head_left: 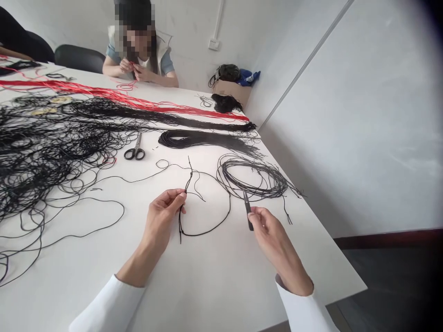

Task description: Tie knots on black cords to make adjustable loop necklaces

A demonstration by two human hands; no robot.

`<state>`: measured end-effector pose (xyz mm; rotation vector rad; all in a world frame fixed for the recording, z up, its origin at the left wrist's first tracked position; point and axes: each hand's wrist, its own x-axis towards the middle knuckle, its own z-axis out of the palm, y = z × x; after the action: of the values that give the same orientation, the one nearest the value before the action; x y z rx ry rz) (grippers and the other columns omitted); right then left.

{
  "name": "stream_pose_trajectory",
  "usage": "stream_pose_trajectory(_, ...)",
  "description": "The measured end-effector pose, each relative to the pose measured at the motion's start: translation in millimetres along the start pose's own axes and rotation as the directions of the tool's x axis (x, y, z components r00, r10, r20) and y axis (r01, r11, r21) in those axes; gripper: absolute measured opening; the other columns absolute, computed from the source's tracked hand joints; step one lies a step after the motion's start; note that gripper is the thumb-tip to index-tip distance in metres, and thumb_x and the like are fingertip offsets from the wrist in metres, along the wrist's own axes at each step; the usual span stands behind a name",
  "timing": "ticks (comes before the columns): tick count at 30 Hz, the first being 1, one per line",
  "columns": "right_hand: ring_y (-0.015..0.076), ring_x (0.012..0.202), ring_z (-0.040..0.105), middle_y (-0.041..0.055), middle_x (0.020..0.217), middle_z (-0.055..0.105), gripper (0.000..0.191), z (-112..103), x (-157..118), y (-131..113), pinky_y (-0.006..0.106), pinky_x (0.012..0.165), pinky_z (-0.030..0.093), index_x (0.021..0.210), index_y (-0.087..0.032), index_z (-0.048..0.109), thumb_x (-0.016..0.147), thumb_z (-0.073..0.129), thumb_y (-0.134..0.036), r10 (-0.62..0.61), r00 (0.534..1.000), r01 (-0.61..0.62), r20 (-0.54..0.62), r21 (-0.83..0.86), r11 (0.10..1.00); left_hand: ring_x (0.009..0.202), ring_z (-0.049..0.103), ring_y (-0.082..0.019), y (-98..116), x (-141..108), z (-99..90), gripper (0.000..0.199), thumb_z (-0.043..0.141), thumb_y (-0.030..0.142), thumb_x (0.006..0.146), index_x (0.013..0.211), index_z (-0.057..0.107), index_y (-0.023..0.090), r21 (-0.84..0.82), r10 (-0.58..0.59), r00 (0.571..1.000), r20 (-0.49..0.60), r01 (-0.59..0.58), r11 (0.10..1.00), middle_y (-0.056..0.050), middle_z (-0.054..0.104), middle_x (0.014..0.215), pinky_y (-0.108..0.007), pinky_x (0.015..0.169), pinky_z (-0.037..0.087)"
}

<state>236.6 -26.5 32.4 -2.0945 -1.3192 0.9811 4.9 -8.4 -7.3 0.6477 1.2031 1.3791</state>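
Note:
Between the thumb and fingers of my left hand [162, 221], a black braided cord [205, 234] is pinched near its knotted part. The cord forms an open loop to the right, and thin tail ends stick out above and below the fingers. My right hand [272, 233] is closed round small black thread snips [247, 205], their narrow grey tip pointing up and away. Just beyond that tip lies a coil of finished-looking black cords [278, 190], with several knotted ends trailing off its right side. The fingers of my right hand partly hide the snips.
Black-handled scissors [134, 151] lie left of a folded black cord bundle [178, 139]. A large tangle of black cord [41, 157] covers the table's left. Red cords [155, 103] stretch across behind. Opposite, another person [138, 60] handles red cord. The table edge [332, 249] runs along the right.

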Motion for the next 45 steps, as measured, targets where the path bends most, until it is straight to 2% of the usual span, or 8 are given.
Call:
stream_pose_trajectory(3, 0.0158, 0.063, 0.049, 0.0016, 0.085, 0.059, 0.024, 15, -7, -3, 0.029, 0.060, 0.043, 0.096, -0.023, 0.053, 0.091, 0.043, -0.044, -0.104, 0.989, 0.085, 0.109, 0.165, 0.983, 0.065, 0.054, -0.010, -1, -1, 0.3, 0.024, 0.083, 0.036, 0.075, 0.087, 0.072, 0.018, 0.014, -0.008, 1.000, -0.008, 0.008, 1.000, 0.001, 0.062, 0.078, -0.027, 0.075, 0.047)
stream_pose_trajectory(7, 0.0145, 0.059, 0.041, 0.0018, 0.081, 0.053, 0.028, 49, -14, -12, 0.028, 0.051, 0.037, 0.090, -0.022, 0.053, 0.096, 0.035, -0.044, -0.219, 0.948, 0.142, 0.232, 0.310, 0.940, 0.069, 0.057, -0.013, -3, -2, 0.5, 0.027, 0.081, 0.039, 0.076, 0.088, 0.071, 0.017, 0.036, 0.010, 1.000, -0.015, -0.009, 0.999, -0.001, 0.065, 0.079, -0.030, 0.075, 0.048)
stream_pose_trajectory(12, 0.0127, 0.055, 0.039, -0.0021, 0.072, 0.044, 0.046, 77, -23, -26, 0.027, 0.052, 0.039, 0.100, -0.021, 0.061, 0.096, 0.039, -0.062, -0.184, 0.903, 0.022, 0.389, 0.385, 0.922, 0.070, 0.061, -0.015, -4, -2, 1.7, 0.029, 0.080, 0.040, 0.077, 0.091, 0.070, 0.017, 0.054, 0.041, 0.998, -0.046, -0.038, 0.998, -0.002, 0.067, 0.080, -0.030, 0.075, 0.049)
stream_pose_trajectory(16, 0.0132, 0.062, 0.042, -0.0020, 0.072, 0.041, 0.042, 83, -23, -36, 0.026, 0.056, 0.043, 0.098, -0.020, 0.060, 0.099, 0.036, -0.053, -0.158, 0.866, -0.080, 0.474, 0.443, 0.893, 0.070, 0.061, -0.015, -5, -3, 3.5, 0.028, 0.079, 0.040, 0.078, 0.092, 0.070, 0.017, 0.079, 0.050, 0.998, -0.046, -0.046, 0.996, -0.002, 0.068, 0.079, -0.030, 0.075, 0.050)
stream_pose_trajectory(18, 0.0138, 0.063, 0.040, -0.0024, 0.070, 0.039, 0.039, 85, -21, -42, 0.024, 0.053, 0.040, 0.096, -0.020, 0.058, 0.100, 0.035, -0.051, -0.153, 0.857, -0.110, 0.492, 0.465, 0.879, 0.068, 0.061, -0.014, -5, -4, 3.8, 0.028, 0.078, 0.041, 0.079, 0.093, 0.071, 0.017, 0.097, 0.046, 0.998, -0.041, -0.042, 0.994, -0.001, 0.068, 0.076, -0.030, 0.075, 0.050)
stream_pose_trajectory(23, 0.0127, 0.060, 0.034, -0.0036, 0.070, 0.037, 0.045, 88, -19, -53, 0.024, 0.050, 0.035, 0.090, -0.023, 0.052, 0.096, 0.037, -0.065, -0.142, 0.857, -0.120, 0.496, 0.459, 0.880, 0.071, 0.062, -0.016, -6, -5, 2.9, 0.031, 0.079, 0.043, 0.078, 0.093, 0.071, 0.017, 0.103, 0.022, 0.999, -0.038, -0.018, 0.994, -0.002, 0.068, 0.075, -0.028, 0.070, 0.050)
stream_pose_trajectory(30, 0.0129, 0.060, 0.029, -0.0045, 0.066, 0.032, 0.044, 92, -14, -55, 0.023, 0.048, 0.028, 0.085, -0.023, 0.048, 0.096, 0.040, -0.065, -0.174, 0.845, -0.148, 0.506, 0.534, 0.832, 0.057, 0.061, -0.017, -3, -8, 5.1, 0.032, 0.078, 0.044, 0.078, 0.092, 0.071, 0.016, 0.071, -0.021, 1.000, 0.016, 0.020, 0.997, -0.002, 0.066, 0.068, -0.031, 0.059, 0.051)
stream_pose_trajectory(45, 0.0120, 0.060, 0.017, -0.0059, 0.066, 0.023, 0.041, 98, -10, -52, 0.022, 0.049, 0.018, 0.080, -0.023, 0.046, 0.096, 0.043, -0.060, -0.225, 0.846, -0.127, 0.484, 0.592, 0.796, 0.064, 0.062, -0.017, -2, -6, 5.6, 0.033, 0.081, 0.046, 0.073, 0.085, 0.073, 0.016, 0.132, -0.013, 1.000, -0.013, 0.015, 0.991, -0.003, 0.069, 0.070, -0.029, 0.067, 0.048)
